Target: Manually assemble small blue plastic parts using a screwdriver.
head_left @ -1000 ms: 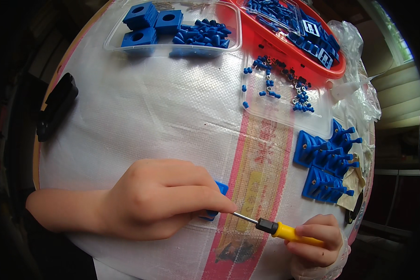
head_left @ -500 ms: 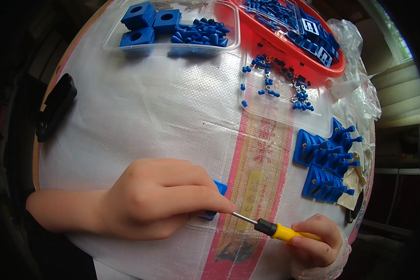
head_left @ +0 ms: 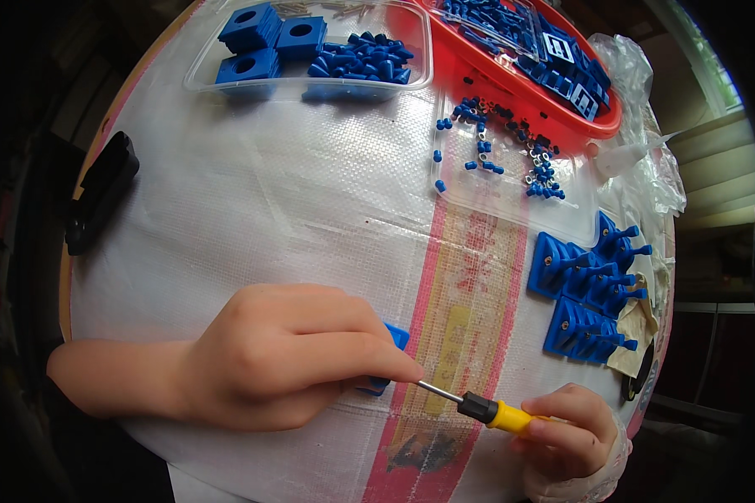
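Near the front of the table, my left hand [head_left: 289, 360] is closed over a blue plastic part [head_left: 396, 337]. Only small edges of that part show past the fingers. My right hand [head_left: 574, 436] grips the yellow handle of a screwdriver [head_left: 480, 408] with a black collar. Its thin metal shaft points left, and the tip disappears at my left index fingertip, beside the blue part. Whether the tip sits on a screw is hidden. To the right stand several blue assembled pieces [head_left: 583, 285], square plates with knobs sticking out.
A clear tub [head_left: 310, 86] at the back holds blue square blocks and small cone-shaped pieces. A red basin [head_left: 605, 126] of blue parts is beside it. Small blue, black and metal bits lie on a clear lid [head_left: 511, 201]. A black object [head_left: 105, 193] lies far left, a plastic bag [head_left: 646, 101] far right.
The fingers of my right hand have shifted slightly around the screwdriver handle. My left hand and the blue part stay in place.
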`<state>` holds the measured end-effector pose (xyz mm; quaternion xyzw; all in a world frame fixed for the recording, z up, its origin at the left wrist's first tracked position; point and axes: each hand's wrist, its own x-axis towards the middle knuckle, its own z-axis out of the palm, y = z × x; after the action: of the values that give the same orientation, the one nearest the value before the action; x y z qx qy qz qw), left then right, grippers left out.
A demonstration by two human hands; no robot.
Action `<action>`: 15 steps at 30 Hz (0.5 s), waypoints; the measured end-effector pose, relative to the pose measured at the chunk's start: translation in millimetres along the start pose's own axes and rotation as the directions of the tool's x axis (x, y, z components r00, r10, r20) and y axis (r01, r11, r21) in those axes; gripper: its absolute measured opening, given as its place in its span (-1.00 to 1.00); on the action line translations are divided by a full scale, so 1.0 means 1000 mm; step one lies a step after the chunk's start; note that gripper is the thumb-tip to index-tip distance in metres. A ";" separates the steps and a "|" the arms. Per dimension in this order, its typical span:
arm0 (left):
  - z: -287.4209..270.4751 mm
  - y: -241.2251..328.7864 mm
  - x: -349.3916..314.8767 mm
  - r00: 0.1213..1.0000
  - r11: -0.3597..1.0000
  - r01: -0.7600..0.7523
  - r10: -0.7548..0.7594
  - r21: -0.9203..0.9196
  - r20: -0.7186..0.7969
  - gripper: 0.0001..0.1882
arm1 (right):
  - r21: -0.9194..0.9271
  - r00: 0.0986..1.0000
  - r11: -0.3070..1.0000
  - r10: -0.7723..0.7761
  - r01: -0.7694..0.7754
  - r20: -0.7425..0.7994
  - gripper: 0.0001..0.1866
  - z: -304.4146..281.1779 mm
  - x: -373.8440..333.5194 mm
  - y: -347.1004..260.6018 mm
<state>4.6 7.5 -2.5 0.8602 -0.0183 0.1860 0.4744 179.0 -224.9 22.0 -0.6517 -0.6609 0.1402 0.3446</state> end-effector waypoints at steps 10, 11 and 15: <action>0.000 -0.001 -0.001 1.000 1.000 0.006 -0.006 0.009 -0.001 -0.74 | -0.192 0.987 0.968 -0.150 0.159 0.059 -0.59 -0.002 0.002 0.001; 0.000 -0.001 -0.001 1.000 1.000 0.007 -0.007 0.012 0.001 -0.73 | -0.189 0.987 0.969 -0.150 0.158 0.058 -0.60 -0.001 0.002 0.001; 0.000 0.000 0.000 1.000 1.000 0.006 -0.006 0.004 -0.002 -0.73 | -0.048 0.995 0.995 -0.083 0.086 0.053 -0.62 -0.004 0.004 0.002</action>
<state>4.3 7.5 -2.8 0.8611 -0.0148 0.1852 0.4733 182.9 -222.0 24.6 -0.6277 -0.6998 0.1254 0.3170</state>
